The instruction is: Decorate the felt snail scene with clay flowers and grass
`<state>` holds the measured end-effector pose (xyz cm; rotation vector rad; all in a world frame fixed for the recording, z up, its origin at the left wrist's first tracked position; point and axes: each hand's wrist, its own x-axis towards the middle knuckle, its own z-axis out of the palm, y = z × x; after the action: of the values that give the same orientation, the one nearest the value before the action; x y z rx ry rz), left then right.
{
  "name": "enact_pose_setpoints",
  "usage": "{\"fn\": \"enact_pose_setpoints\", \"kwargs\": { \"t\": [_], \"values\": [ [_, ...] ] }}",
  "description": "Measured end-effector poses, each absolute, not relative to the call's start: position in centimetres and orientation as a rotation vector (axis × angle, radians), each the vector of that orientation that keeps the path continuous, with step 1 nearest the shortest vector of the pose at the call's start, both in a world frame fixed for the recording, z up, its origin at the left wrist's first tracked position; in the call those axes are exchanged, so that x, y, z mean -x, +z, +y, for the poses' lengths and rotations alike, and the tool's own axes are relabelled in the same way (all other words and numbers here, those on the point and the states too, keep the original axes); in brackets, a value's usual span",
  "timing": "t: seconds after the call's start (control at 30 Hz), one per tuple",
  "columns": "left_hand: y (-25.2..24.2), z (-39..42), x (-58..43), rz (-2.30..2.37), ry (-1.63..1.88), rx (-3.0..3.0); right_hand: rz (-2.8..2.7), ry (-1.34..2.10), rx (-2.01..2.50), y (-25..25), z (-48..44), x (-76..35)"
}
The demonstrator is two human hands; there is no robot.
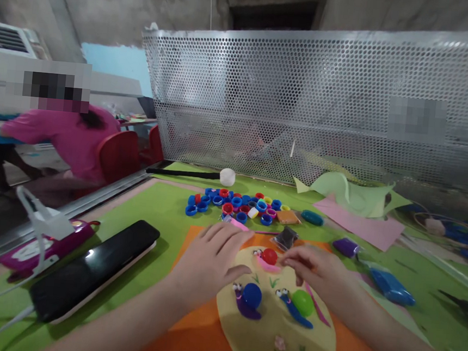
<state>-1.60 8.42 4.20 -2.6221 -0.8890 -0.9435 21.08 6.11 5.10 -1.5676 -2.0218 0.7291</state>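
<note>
A pale yellow disc (pixel 262 342) lies on an orange sheet (pixel 187 330) and carries three clay snails with bottle-cap shells. The pink snail (pixel 266 265) has a red cap, the purple snail (pixel 244 306) a blue cap and the blue snail (pixel 298 313) a green cap. My left hand (pixel 212 258) is spread, palm down, over the disc's upper left edge and holds nothing. Beside the pink snail's tail, the fingertips of my right hand (pixel 318 267) are pinched together; whatever is between them is hidden. A pink strip (pixel 317 308) lies below that hand.
Several loose bottle caps (pixel 235 202) lie behind the disc, near orange clay (pixel 287 217) and a dark packet (pixel 285 238). A phone (pixel 98 267) and power strip (pixel 49 247) are on the left. Clay packets (pixel 392 285) are on the right. A perforated metal panel (pixel 265 102) stands behind.
</note>
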Motion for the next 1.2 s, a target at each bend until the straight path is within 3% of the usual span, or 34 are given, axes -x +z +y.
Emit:
{"fn": "enact_pose_setpoints", "kwargs": {
  "t": [0.17, 0.57, 1.2],
  "values": [
    [3.8, 9.1, 1.5, -0.987, -0.834, 2.691, -2.175, 0.293, 1.607, 3.2, 5.6, -23.5],
    [2.2, 9.8, 1.6, -1.163, -0.696, 2.756, -2.227, 0.292, 1.288, 1.5, 7.3, -24.0],
    [2.5, 9.8, 1.7, -1.126, -0.664, 2.802, -2.223, 0.074, 1.307, 1.1, 7.8, -24.8]
  ]
}}
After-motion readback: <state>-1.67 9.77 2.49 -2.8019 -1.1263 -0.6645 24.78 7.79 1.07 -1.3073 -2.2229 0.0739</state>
